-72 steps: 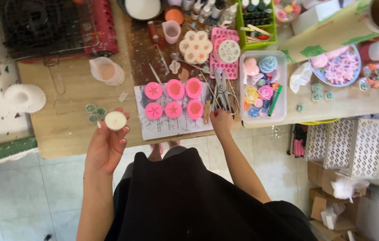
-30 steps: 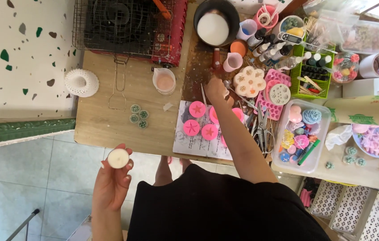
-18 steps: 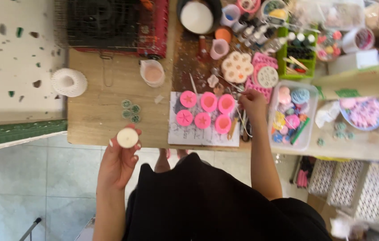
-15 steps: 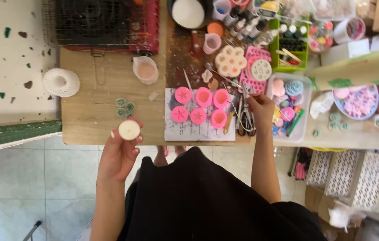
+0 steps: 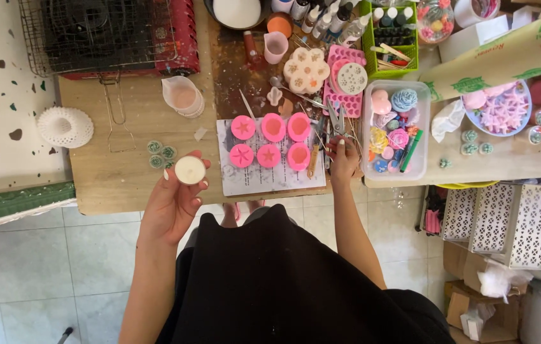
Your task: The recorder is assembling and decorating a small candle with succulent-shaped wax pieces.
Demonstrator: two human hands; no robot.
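Low in the frame, just left of centre, the left hand (image 5: 172, 204) is turned palm-up with its fingers pinched around a small round white candle (image 5: 189, 170) — flat face toward the camera, held up off the wooden table (image 5: 105, 181) where it can be looked over, right at the table's front edge. One candle, one hand on it.

Across to the right of centre, the right hand (image 5: 343, 159) lies over a pair of scissors (image 5: 335, 121), fingers curled down onto the handles; how firmly they have closed on them I cannot tell, though the blades point away up the frame, resting on the table among other thin tools.

Between the two hands lies a printed paper sheet (image 5: 264, 178), likely there to catch drips, and on it six round pink moulds (image 5: 269, 140) in two rows of three — three with a star shape, three with plain fills.

Left of the sheet, three small green discs (image 5: 159, 153) cluster together. Further up, a clear cup (image 5: 182, 97) of pale pink liquid stands alone, and one white lattice holder (image 5: 65, 126) lies toward the left edge. Right of centre, a clear plastic tub (image 5: 366, 153) keeps coloured wax shapes together. Top left, a black wire rack (image 5: 92, 32) caps the table.
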